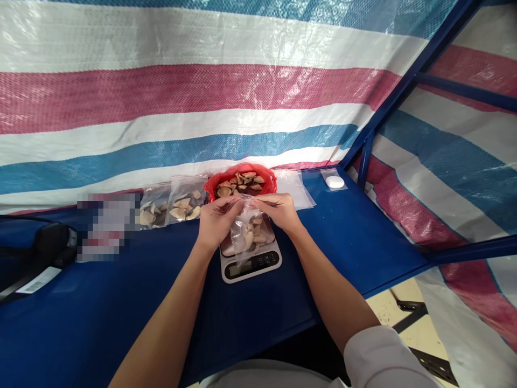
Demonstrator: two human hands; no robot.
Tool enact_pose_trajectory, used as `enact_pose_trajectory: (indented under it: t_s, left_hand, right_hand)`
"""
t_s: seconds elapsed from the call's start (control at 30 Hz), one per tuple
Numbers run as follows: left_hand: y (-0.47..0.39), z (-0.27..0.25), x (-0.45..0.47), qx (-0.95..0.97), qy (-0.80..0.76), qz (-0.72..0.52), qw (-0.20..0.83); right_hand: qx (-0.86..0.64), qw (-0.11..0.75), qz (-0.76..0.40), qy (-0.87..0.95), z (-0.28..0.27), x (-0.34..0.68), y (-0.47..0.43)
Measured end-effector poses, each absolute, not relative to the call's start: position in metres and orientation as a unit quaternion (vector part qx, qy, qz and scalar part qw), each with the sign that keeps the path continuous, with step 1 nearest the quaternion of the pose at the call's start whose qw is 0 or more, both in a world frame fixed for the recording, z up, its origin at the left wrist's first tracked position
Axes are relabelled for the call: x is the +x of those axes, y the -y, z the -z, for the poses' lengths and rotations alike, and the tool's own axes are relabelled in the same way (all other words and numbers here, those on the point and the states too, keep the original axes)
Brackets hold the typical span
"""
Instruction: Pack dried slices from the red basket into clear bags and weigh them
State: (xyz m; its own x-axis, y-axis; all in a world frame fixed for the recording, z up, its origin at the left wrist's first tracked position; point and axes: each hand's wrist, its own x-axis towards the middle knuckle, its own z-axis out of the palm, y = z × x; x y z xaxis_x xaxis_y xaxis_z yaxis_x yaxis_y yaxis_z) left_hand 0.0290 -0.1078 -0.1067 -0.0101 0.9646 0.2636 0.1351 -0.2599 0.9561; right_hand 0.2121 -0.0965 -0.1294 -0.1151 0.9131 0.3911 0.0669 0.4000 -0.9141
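Observation:
Between my two hands is a clear plastic bag (251, 229) with several pale brown dried slices in its lower part. My left hand (218, 218) pinches the bag's top edge on the left, and my right hand (279, 209) pinches the same edge on the right. Under the bag is a white kitchen scale (251, 269) with a small display and buttons at its front; whether the bag rests on its plate I cannot tell. Just behind my hands, a red plastic bag (210, 183) stands open, holding more dried slices (244, 182).
Left of the red bag lie two filled clear bags (183, 207) (153, 210). Flat empty bags (297, 188) lie to its right, and a small bag with a white oval object (334, 181) farther right. A black device (48, 248) sits on the blue table (351, 231); striped sheeting (181, 91) hangs behind.

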Motion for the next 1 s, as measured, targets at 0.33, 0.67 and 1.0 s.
enact_pose_trajectory:
  t_s: [0.33,0.67,1.0]
  left_hand:
    - [0.103,0.1096,0.0216,0.565,-0.482,-0.54,0.396]
    - [0.1029,0.1088,0.0204,0.549,-0.485,-0.545,0.408]
    - [0.1016,0.1117,0.0207,0.553,-0.491,-0.536,0.407]
  right_hand:
    - [-0.394,0.582,-0.447,0.553,0.1299,0.2083,0.0959]
    - [-0.402,0.586,-0.458,0.533,0.1276,0.2089,0.0941]
    - [-0.402,0.56,-0.467,0.554,0.1296,0.2066,0.0909]
